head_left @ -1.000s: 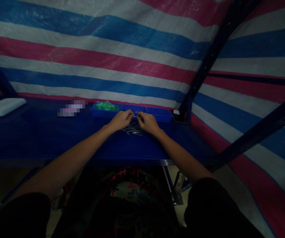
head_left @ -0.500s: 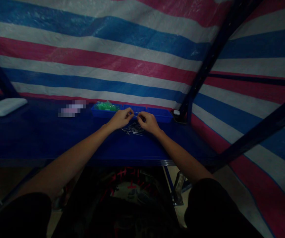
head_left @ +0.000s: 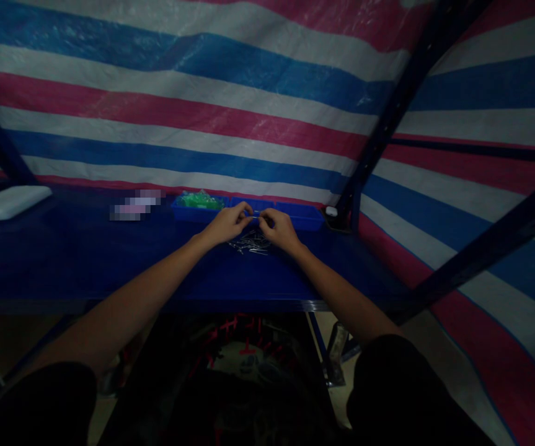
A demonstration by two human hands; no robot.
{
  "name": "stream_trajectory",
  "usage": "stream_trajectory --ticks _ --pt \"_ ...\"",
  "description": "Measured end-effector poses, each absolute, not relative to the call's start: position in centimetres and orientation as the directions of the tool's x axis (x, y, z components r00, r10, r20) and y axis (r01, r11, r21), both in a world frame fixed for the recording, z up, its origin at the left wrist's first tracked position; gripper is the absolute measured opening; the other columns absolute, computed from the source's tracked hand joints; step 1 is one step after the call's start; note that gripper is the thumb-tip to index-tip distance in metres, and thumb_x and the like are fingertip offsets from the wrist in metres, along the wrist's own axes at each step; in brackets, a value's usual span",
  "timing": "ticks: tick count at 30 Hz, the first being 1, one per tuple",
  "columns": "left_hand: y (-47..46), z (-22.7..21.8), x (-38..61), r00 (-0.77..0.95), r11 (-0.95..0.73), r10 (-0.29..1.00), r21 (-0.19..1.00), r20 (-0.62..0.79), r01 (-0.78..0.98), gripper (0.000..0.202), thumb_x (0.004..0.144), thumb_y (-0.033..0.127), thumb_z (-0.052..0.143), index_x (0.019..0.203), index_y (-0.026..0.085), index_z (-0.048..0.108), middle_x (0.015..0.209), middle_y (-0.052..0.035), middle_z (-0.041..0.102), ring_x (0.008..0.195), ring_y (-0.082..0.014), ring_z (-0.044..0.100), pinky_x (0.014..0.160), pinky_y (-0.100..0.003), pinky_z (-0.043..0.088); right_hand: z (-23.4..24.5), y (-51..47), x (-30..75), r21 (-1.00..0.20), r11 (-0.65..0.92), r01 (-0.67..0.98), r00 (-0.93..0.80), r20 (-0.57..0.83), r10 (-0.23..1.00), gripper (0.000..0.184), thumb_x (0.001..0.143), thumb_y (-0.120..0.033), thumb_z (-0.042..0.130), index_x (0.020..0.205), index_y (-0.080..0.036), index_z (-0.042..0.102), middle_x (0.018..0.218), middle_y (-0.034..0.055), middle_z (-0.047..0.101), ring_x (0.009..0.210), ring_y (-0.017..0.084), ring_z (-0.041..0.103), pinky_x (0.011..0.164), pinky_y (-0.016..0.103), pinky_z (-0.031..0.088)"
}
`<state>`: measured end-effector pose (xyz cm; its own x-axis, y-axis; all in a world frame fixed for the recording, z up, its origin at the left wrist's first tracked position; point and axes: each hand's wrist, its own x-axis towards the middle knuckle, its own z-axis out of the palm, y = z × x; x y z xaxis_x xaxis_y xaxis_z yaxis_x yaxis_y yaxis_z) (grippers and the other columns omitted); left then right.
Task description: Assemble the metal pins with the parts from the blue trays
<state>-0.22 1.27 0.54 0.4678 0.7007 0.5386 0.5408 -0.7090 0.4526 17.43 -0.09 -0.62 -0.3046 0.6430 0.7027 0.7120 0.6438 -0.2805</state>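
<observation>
My left hand (head_left: 228, 223) and my right hand (head_left: 278, 227) face each other just above the blue table, fingertips pinched close together. Between them runs a thin metal pin (head_left: 255, 217), held at its two ends; its exact kind is too small to make out. Right below lies a loose pile of thin metal pins (head_left: 251, 242) on the tabletop. Behind my hands stand blue bins (head_left: 299, 215) in a row. The left bin holds green pieces in clear plastic (head_left: 201, 199); my hands partly hide the middle one.
The blue table (head_left: 123, 266) ends at a front edge near my body. On its left lie a white device or case (head_left: 11, 202) and a blurred-out pink item (head_left: 136, 204). A small white object (head_left: 331, 212) sits by the right post. Striped sheeting (head_left: 193, 118) hangs behind.
Both hands stay in nearly the same place, with only a slight shift of the fingers around the thin metal pin. The pile below looks unchanged.
</observation>
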Motion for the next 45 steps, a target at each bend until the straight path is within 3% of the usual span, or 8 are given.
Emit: stream_trajectory --ticks 13,24,31,38,45 --pt "1.46 0.52 -0.32 0.5 -0.73 0.681 0.438 0.535 0.525 0.016 0.081 0.026 0.05 0.093 0.017 0.056 0.07 -0.0013 0.061 0.063 -0.0127 0.055 0.06 -0.024 0.038 -0.41 -0.31 17.18 -0.294 0.673 0.679 -0.332 0.694 0.639 0.014 0.078 -0.022 0.043 0.072 -0.017 0.056 0.065 0.0007 0.053 0.06 0.012 0.046 0.058 0.023 0.034" --pt "1.35 0.87 -0.45 0.455 -0.697 0.704 0.408 0.546 0.589 0.016 0.081 0.025 0.047 0.086 0.017 0.059 0.069 -0.0019 0.061 0.061 -0.0133 0.053 0.059 -0.025 0.035 -0.62 -0.48 17.5 -0.337 0.622 0.707 -0.273 0.68 0.68 0.019 0.082 -0.03 0.047 0.094 -0.018 0.057 0.059 -0.0025 0.053 0.054 0.012 0.049 0.055 0.022 0.034" --pt "1.1 1.11 -0.39 0.449 -0.693 0.704 0.394 0.55 0.604 0.024 0.085 0.028 0.04 0.075 0.016 0.058 0.064 -0.0014 0.058 0.057 -0.0129 0.05 0.056 -0.025 0.033 -0.55 -0.54 17.52 -0.294 0.629 0.72 -0.307 0.677 0.669 0.018 0.083 -0.029 0.047 0.093 -0.018 0.057 0.063 -0.0012 0.056 0.056 0.012 0.051 0.057 0.022 0.035" --pt "0.91 1.1 -0.21 0.426 -0.71 0.691 0.436 0.584 0.553 0.017 0.082 0.028 0.049 0.09 0.016 0.058 0.07 -0.0011 0.061 0.061 -0.0119 0.053 0.059 -0.024 0.036 -0.35 -0.69 17.47 -0.3 0.606 0.737 -0.257 0.704 0.662 0.02 0.086 -0.031 0.043 0.087 -0.018 0.058 0.06 -0.0014 0.054 0.053 0.011 0.048 0.054 0.022 0.031" --pt "0.79 1.19 -0.14 0.413 -0.691 0.702 0.415 0.58 0.592 0.02 0.085 0.029 0.045 0.086 0.015 0.059 0.066 -0.001 0.059 0.057 -0.0107 0.05 0.057 -0.024 0.035 -0.44 -0.57 17.52 -0.322 0.624 0.712 -0.263 0.702 0.662 0.023 0.086 -0.036 0.043 0.093 -0.018 0.057 0.06 -0.0023 0.053 0.052 0.011 0.047 0.054 0.022 0.031"
